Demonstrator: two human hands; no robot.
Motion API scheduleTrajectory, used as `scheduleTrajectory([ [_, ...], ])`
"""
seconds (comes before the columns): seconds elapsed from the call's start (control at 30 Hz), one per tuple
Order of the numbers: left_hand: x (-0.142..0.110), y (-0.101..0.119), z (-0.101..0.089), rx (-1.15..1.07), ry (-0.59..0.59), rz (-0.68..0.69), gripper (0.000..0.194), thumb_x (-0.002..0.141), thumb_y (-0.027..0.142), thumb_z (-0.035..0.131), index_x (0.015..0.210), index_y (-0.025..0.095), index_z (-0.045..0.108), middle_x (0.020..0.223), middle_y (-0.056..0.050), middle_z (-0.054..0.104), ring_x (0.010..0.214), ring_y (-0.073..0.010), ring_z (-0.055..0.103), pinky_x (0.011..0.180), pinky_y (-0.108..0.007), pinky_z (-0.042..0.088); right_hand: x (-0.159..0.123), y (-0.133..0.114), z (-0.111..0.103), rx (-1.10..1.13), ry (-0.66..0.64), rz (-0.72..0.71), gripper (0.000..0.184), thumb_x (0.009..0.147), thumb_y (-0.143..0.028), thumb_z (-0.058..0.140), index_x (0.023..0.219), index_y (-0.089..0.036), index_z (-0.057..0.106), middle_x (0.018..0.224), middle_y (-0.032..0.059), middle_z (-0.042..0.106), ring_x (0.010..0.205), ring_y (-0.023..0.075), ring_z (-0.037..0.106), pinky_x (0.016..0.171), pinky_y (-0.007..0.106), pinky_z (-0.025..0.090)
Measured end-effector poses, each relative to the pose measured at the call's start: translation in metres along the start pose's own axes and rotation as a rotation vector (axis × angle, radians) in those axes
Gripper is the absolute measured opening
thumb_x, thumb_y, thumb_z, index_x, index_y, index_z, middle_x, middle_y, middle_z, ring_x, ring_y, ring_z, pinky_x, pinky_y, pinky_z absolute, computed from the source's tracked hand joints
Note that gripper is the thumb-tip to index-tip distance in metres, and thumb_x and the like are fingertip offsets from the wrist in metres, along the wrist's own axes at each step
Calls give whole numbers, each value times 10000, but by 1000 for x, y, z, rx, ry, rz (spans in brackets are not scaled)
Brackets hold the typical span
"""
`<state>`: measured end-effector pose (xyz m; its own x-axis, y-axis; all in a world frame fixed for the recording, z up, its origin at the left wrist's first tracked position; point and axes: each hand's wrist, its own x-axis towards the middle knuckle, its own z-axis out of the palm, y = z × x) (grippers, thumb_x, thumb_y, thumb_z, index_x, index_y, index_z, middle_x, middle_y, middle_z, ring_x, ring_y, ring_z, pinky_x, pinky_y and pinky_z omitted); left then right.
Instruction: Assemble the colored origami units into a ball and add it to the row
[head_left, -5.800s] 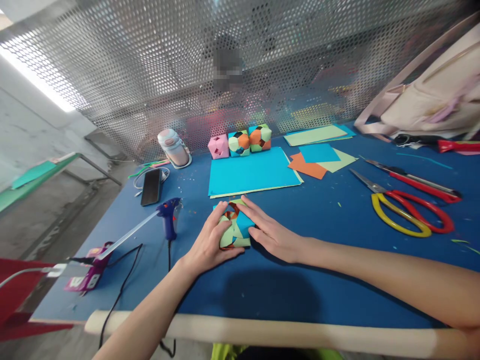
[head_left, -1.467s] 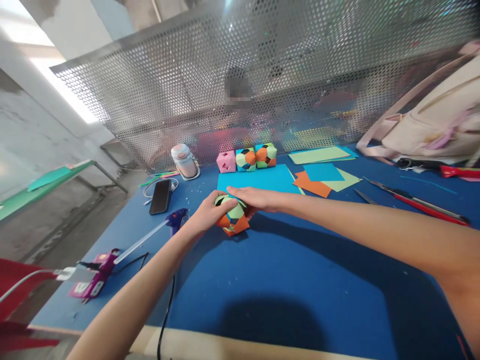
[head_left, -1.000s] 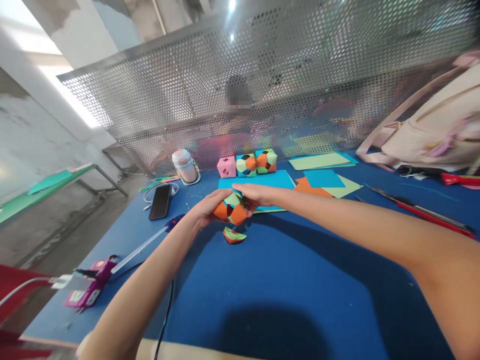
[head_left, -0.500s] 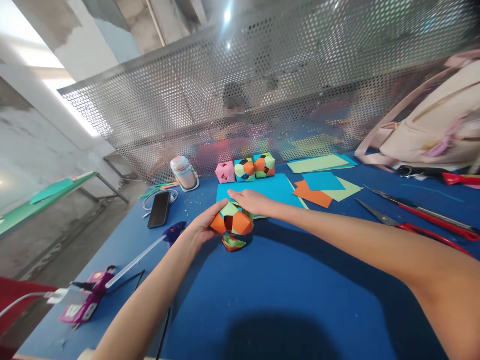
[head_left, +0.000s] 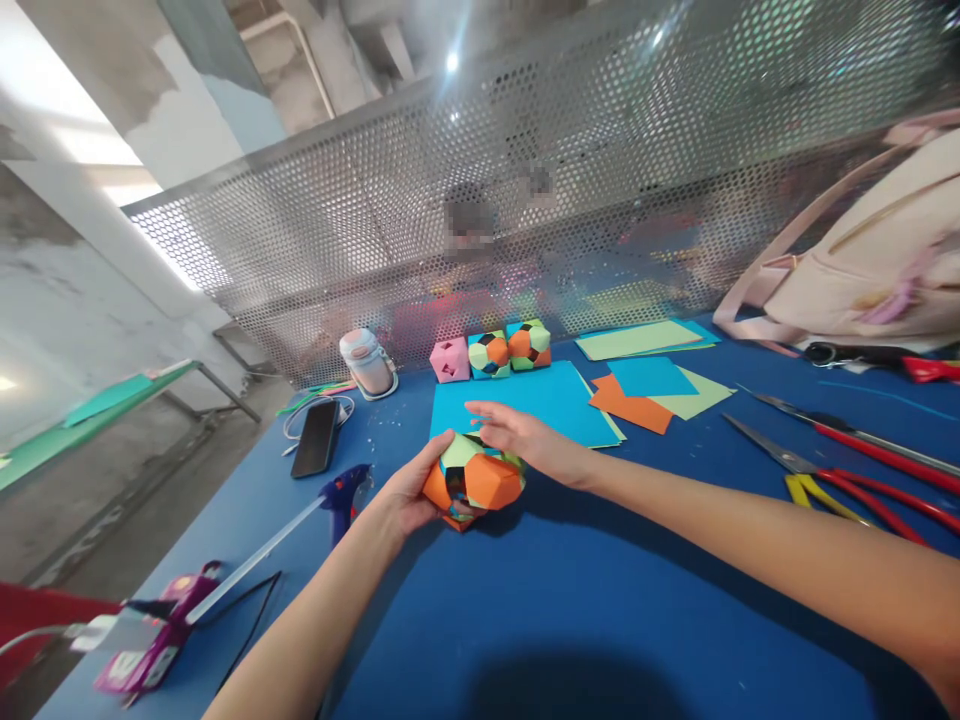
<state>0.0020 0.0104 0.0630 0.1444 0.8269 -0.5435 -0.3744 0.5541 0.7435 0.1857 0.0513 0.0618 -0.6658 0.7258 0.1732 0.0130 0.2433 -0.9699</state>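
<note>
My left hand (head_left: 411,490) is wrapped round the left side of a folded-paper ball (head_left: 491,482) in orange, light green and blue, with dark gaps between its faces. Above the ball's upper right, my right hand (head_left: 529,442) has its fingers stretched out and apart. Whether its lower fingers touch the paper I cannot tell. Under the ball, a small orange folded edge (head_left: 459,523) shows; most of that part is hidden. Behind my hands lies a blue paper sheet (head_left: 540,400) over a light green one.
A pink paper cube (head_left: 450,360) and two multicoloured ones (head_left: 489,355) stand by the perforated metal screen (head_left: 360,240). To the left are a bottle (head_left: 367,363), a phone (head_left: 315,438) and a glue gun (head_left: 341,495) with a power strip (head_left: 161,635). Scissors (head_left: 787,458) lie right.
My right hand has loosened from the paper ball, its fingers now spread. The ball has tilted and come slightly nearer, covering most of the small folded piece below it.
</note>
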Motion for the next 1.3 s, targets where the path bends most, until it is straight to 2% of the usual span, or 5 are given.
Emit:
scheduleTrajectory([
  [0.17,2,0,13,-3,4,-30,321,798,444,670,884,137,632,779,-98,742,738,-255,719,681,-369,574,-23,1,-7,-295,-87,-105,1065,615,-524,805,1495,-241,276,1609,105,88,1467,332,98,1168,512,183],
  [0.5,5,-16,53,95,55,-63,335,840,497,587,868,167,636,704,-50,733,521,-177,670,519,-276,541,-55,22,-17,-359,7,-87,939,718,-472,757,1497,-278,270,1602,116,125,1467,308,122,1157,523,210],
  [0.87,21,-53,71,115,215,291,287,853,401,553,1016,197,670,1255,-53,647,1168,-217,587,967,-282,463,-76,40,-29,-160,89,104,845,767,-527,680,1475,-232,325,1539,112,321,1415,313,297,1142,504,267],
  [1.0,20,-58,67,175,216,391,352,860,466,523,1024,203,688,1278,-63,640,1235,-242,543,1064,-343,391,-76,45,-29,-116,112,106,768,810,-497,643,1470,-251,336,1506,91,385,1385,305,356,1133,497,292],
  [1.3,7,-58,48,558,113,634,399,846,413,575,1197,233,633,1378,-29,568,1344,-236,424,1123,-322,284,-78,44,-20,-93,114,84,908,784,-520,664,1511,-215,214,1583,113,217,1447,292,223,1158,477,255],
])
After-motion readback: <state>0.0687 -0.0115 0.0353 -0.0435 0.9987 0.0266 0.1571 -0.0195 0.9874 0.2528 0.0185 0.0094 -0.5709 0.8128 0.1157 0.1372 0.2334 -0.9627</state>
